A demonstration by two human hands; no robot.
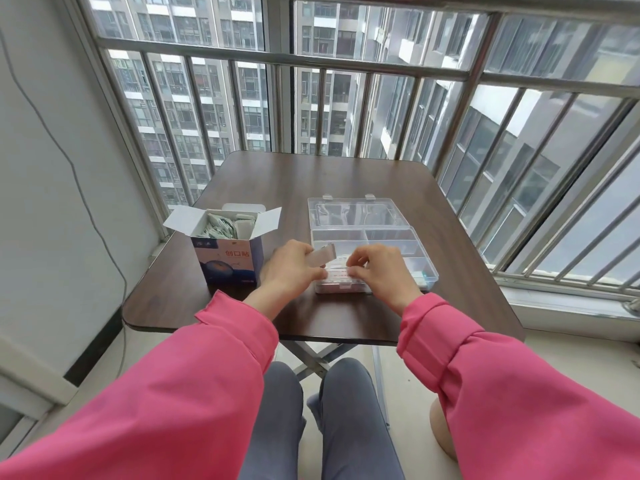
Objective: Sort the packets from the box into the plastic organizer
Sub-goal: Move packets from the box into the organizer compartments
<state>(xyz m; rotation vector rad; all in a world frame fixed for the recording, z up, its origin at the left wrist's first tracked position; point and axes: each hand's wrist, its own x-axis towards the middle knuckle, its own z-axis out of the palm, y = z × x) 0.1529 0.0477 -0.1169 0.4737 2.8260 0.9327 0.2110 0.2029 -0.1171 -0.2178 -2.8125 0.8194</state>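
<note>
A stack of adhesive-bandage packets (337, 271) lies in the near-left compartment of the clear plastic organizer (388, 237), and both hands work on it there. The right hand (377, 271) has its fingers curled down onto the stack's right end, apparently pinching and squaring the packets so they sit flat between the dividers. The left hand (294, 268) braces the stack's left end with its lower fingers while its thumb and forefinger pinch a separate pale strip (323, 256), held just above the compartment, likely the next packet to be laid down.

The organizer's lid (356, 211) is folded back flat beyond the tray, which keeps every compartment reachable. A few small packets (419, 276) show in the near-right compartment; the far compartments look unfilled. The bandage box (227, 252) stands just left of the left hand with its flaps spread, many packets (221, 228) still inside, so the sorting seems far from done. Everything rests on a dark wooden folding table (346, 174) beside a barred window (346, 77).
</note>
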